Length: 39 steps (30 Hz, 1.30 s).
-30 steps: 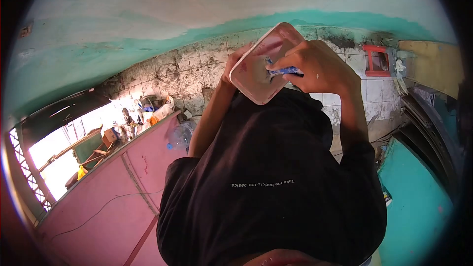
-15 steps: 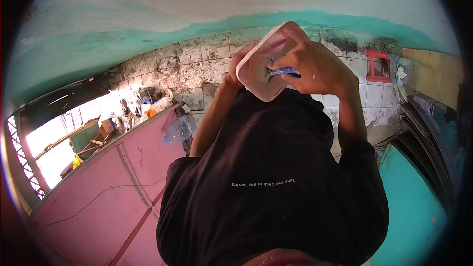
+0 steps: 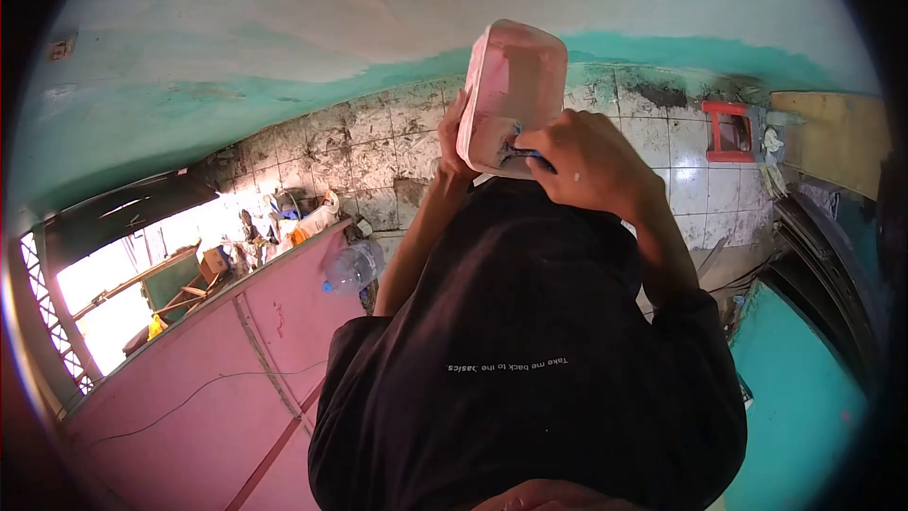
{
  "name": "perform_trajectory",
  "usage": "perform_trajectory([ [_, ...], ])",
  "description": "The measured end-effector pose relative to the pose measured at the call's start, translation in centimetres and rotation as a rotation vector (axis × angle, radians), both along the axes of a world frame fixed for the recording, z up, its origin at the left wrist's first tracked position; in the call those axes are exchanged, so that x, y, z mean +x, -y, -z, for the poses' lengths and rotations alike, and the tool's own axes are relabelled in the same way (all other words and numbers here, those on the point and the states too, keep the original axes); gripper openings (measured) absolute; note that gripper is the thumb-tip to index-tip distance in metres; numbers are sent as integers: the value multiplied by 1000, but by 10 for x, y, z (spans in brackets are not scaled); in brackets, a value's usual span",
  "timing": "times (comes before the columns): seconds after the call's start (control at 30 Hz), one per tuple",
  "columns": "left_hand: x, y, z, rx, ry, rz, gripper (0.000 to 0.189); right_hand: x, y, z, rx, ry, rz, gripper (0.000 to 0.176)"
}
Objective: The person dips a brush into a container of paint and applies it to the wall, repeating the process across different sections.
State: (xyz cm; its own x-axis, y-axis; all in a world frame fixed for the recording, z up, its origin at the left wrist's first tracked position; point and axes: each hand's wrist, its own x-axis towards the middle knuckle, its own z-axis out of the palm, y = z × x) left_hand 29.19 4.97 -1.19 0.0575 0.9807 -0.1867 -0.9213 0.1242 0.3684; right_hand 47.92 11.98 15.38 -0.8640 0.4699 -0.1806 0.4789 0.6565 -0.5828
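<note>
A pinkish rectangular plastic container [image 3: 521, 85], open at the top, is held up before the wall and tilted. My left hand [image 3: 455, 139] grips its left side, with the fingers partly hidden behind it. At the container's lower right, my right hand [image 3: 591, 159] is closed round the blue handle of a tool [image 3: 536, 160]. The tool's far end reaches inside the container, and its tip is too small to make out. Pink and greyish residue coats the container's inner walls.
A pink panel [image 3: 199, 388] stands at the left, with a clear plastic bottle [image 3: 352, 268] beside its end. Clutter lies behind it. At the right are a red frame [image 3: 714, 132], dark stacked curved pieces [image 3: 821, 274] and a turquoise panel [image 3: 790, 397].
The container has moved slightly left and up and has turned more upright, showing more of its inside. My right hand has shifted a little down with the blue-handled tool.
</note>
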Motion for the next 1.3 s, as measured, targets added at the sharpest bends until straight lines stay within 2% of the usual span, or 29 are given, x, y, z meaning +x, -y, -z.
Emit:
perform_trajectory([
  [0.07, 3, -2, -4, 14, 45, 15, 58, 1, 0, -1, 8, -18, 4, 23],
  [0.13, 4, -1, -6, -51, 0, -74, 64, 5, -2, -3, 14, -35, 1, 23],
  [0.2, -2, 4, -9, -44, -43, -74, 65, 16, -7, -8, 89, -233, 29, 25],
  [0.27, -4, 7, -10, -33, -85, -73, 66, 20, -11, -9, 94, -204, 9, 28],
  [0.33, -2, 9, -12, 202, -576, -202, 66, 22, -11, -8, 117, -288, -7, 21],
  [0.37, -4, 9, -15, 124, -455, -162, 64, 19, -13, -9, 116, -287, -7, 21],
  [0.4, -2, 8, -16, 123, -454, -163, 64, 13, -14, -10, 31, -175, -46, 17],
  [0.43, 1, 7, -17, 11, -272, -149, 62, 6, -16, -10, -53, -63, -84, 14],
  [0.47, 3, 7, -19, -100, -89, -134, 61, -2, -16, -6, -55, -63, -85, 14],
  [0.5, 4, 8, -22, -103, -88, -135, 61, -10, -16, 2, -78, 24, -129, 15],
  [0.53, 4, 12, -27, 25, -382, -142, 60, -14, -15, 8, -102, 110, -173, 17],
  [0.57, 5, 16, -29, 154, -675, -144, 60, -13, -14, 11, -79, 18, -146, 17],
  [0.6, 3, 16, -22, 149, -673, -142, 60, -11, -13, 10, -84, 20, -145, 17],
  [0.67, -1, 9, -12, -74, -17, -50, 59, -9, -16, 2, -92, 67, -97, 17],
  [0.7, -2, 13, -8, -76, -16, -50, 59, -5, -14, 3, -93, 68, -97, 17],
  [0.77, 1, 17, -26, -73, -322, -63, 59, 6, -10, 8, 81, -311, 1, 17],
  [0.8, 3, 16, -24, -72, -320, -63, 59, 4, -10, 10, 83, -308, 2, 17],
  [0.87, 7, 16, -19, 45, -453, -108, 59, -4, -11, 13, -85, -19, -92, 17],
  [0.9, 9, 17, -15, 46, -451, -107, 59, -6, -9, 15, -84, -17, -90, 17],
  [0.97, 12, 17, -12, 256, -1016, -205, 60, -9, -6, 18, -80, 85, -116, 16],
  [1.1, 11, 17, -26, 113, -1046, -147, 61, 7, -8, 2, -58, -48, -17, 17],
  [1.17, 12, 17, -32, -136, -1074, -57, 61, 13, -9, 2, -8, -177, 11, 17],
  [1.2, 13, 17, -29, -133, -1074, -53, 61, 12, -8, 5, -7, -176, 15, 17],
  [1.27, 13, 16, -22, 186, -1277, -147, 62, 5, -5, 16, -55, -82, -41, 17],
  [1.3, 14, 15, -18, 188, -1278, -146, 62, 3, -1, 26, -54, -83, -38, 17],
])
